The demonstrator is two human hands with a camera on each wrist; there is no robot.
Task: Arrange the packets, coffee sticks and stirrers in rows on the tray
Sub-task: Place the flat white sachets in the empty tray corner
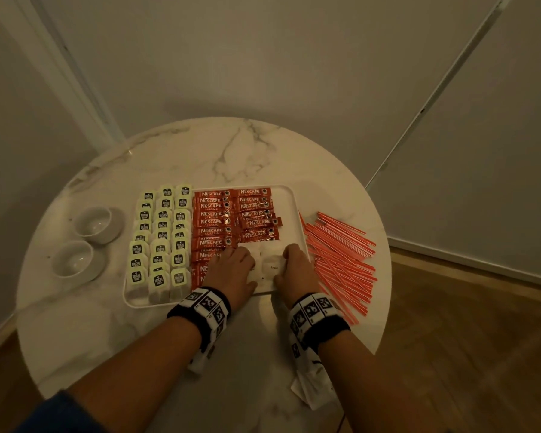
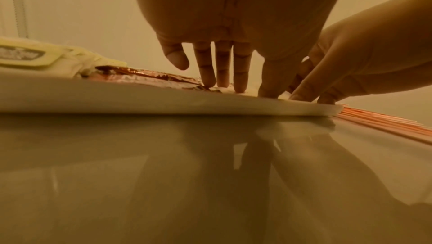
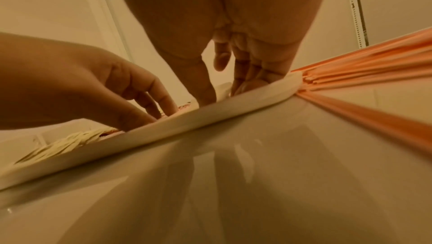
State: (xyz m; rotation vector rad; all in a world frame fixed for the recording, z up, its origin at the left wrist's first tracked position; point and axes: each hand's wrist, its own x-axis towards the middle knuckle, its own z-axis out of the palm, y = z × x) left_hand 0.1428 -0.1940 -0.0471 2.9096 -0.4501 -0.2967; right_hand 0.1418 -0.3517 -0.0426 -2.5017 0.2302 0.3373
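A white tray (image 1: 128, 295) sits on the round marble table. It holds rows of yellow-green tea bags (image 1: 160, 239) at the left and two columns of red Nescafe coffee sticks (image 1: 213, 226) in the middle. White sugar packets (image 1: 270, 267) lie in the tray's near right part. My left hand (image 1: 231, 270) and right hand (image 1: 294, 267) flank them, fingertips down on the packets. In the left wrist view the left hand (image 2: 222, 81) has straight fingers pressing onto the tray (image 2: 140, 100). Red-and-white stirrers (image 1: 341, 254) lie in a loose pile on the table right of the tray.
Two white cups (image 1: 94, 225) (image 1: 72, 259) stand on the table left of the tray. The table is in a corner, with walls close behind. Its near part in front of the tray is bare marble. Wooden floor shows to the right.
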